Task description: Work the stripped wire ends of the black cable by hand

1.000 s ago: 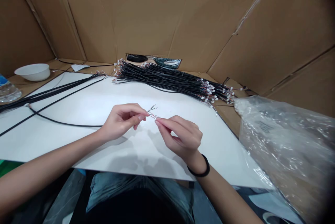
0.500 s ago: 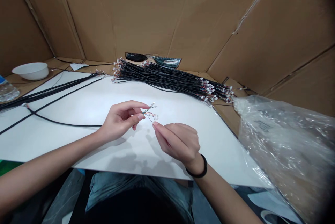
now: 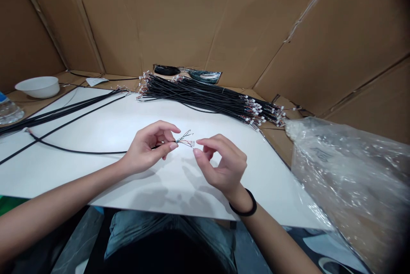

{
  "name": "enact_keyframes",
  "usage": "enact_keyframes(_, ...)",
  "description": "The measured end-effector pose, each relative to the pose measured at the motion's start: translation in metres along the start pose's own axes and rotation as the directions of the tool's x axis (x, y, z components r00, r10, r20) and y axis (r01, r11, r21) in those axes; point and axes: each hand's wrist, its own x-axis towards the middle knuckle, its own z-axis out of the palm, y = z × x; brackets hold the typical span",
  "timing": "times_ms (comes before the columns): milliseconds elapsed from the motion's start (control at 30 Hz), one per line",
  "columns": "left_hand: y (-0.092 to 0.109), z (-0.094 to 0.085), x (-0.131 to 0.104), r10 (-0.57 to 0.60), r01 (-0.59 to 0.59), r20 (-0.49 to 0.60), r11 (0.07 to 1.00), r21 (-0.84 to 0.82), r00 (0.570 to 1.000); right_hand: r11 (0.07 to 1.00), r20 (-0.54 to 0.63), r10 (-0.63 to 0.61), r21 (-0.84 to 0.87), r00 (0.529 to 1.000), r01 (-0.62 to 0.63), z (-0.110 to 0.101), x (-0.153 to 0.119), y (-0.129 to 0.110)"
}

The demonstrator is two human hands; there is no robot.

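At the far left edge of the frame a clear water bottle [image 3: 8,111] and a white bowl [image 3: 39,86] sit on the cardboard floor, well apart from the work, while a thin run of loose black cables [image 3: 60,111] slants across the upper left of the white board [image 3: 105,128] that serves as a work surface. One black cable [image 3: 80,151] curves along the board into the left hand [image 3: 150,148], whose thumb and forefinger are closed on the cable just behind its stripped end, apparently to steady it so the fine coloured wires [image 3: 185,139] fan out free at the centre of the frame, just above the board. Just right of them the right hand [image 3: 221,165], a black band [image 3: 245,205] at its wrist, hovers with thumb and forefinger narrowly parted at the wire tips; whether the fingertips touch a strand is too fine to tell, and it holds nothing that can be seen. Behind the hands, at upper centre, a thick bundle of black cables [image 3: 208,96] with small white connectors lies across the board's far edge, clear of the hands. A crumpled clear plastic bag [image 3: 346,180] fills the lower right, crowding the board's right corner. Cardboard walls [image 3: 205,17] close in the whole bench, and nothing stands between the two hands and the wire ends.
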Motion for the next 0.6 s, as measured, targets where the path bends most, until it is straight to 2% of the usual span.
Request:
enact_keyframes(100,-0.0008,-0.0004,-0.0009,0.007,-0.007,0.028,1.0,0.016,1.0,0.998,0.02,0.048,0.031,0.999,-0.049,0.0012,0.0018,0.0004)
enact_keyframes(600,-0.0017,-0.0006,-0.002,0.022,-0.023,0.047,1.0,0.017,0.999,1.0,0.05,-0.012,0.001,0.999,0.012,0.0033,-0.0013,0.0059)
